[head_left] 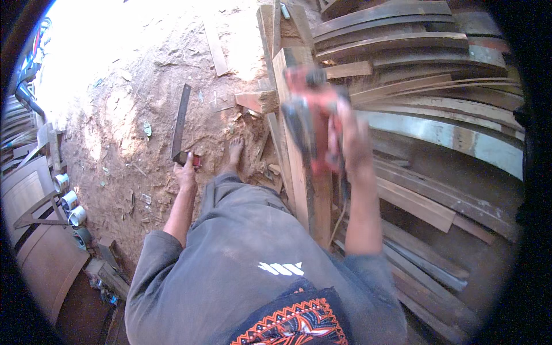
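My right hand point(357, 141) is wrapped round the handle of a red and black power saw point(316, 109), which looks like a circular saw and is smeared by motion. The saw is over a long wooden beam point(299, 184); whether it touches the wood I cannot tell. My left hand point(185, 171) is closed on the short end of a carpenter's square point(180, 123), whose long dark blade points away from me above the dirt ground. A small red and black piece point(196, 161) shows beside those fingers; its kind is unclear.
Stacked planks point(402, 103) fill the right side. A wood block point(256, 102) lies left of the beam, near my bare foot point(236, 148). A loose board point(215, 49) is on the dirt farther off. White cups point(70, 200) and brown panels point(52, 259) stand at left.
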`<action>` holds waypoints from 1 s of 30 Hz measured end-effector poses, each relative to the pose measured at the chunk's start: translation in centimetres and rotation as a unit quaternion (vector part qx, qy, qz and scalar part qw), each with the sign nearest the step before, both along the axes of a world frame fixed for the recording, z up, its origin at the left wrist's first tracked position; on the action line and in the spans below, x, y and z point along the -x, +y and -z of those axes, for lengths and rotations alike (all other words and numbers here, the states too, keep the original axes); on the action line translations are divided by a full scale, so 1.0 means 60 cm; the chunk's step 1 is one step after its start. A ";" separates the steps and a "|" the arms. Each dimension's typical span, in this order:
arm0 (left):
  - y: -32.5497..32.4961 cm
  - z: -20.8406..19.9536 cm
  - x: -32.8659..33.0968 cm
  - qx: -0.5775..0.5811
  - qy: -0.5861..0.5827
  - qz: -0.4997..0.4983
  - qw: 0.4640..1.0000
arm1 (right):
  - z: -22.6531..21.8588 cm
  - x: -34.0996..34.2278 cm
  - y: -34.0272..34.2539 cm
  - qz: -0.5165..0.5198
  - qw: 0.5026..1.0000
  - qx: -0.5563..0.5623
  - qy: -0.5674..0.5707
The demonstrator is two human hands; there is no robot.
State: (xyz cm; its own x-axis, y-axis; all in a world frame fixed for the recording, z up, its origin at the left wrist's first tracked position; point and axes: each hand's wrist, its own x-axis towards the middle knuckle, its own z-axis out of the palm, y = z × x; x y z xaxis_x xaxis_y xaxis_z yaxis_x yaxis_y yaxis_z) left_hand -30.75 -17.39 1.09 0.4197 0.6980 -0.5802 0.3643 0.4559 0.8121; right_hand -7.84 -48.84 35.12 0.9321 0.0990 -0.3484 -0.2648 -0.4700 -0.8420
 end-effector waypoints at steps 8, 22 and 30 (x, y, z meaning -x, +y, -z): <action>-0.013 -0.023 0.022 -0.007 -0.012 0.002 1.000 | 0.011 -0.229 0.092 -0.032 0.993 -0.112 -0.022; -0.009 -0.199 -0.176 -0.159 -0.248 0.293 0.910 | -0.029 0.382 -0.194 0.110 0.983 -0.044 0.144; -0.163 -0.217 -0.383 -0.254 -0.156 0.453 0.840 | -0.026 0.509 -0.228 0.152 0.980 -0.066 0.114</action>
State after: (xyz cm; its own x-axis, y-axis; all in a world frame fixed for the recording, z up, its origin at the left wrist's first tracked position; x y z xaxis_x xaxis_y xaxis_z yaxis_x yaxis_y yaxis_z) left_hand -7.80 -27.18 14.12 0.9887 0.1335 -0.0682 0.1090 -0.3279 0.9384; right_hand -38.40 -62.53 36.68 0.8250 -0.1121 -0.5538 -0.5637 -0.2311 -0.7930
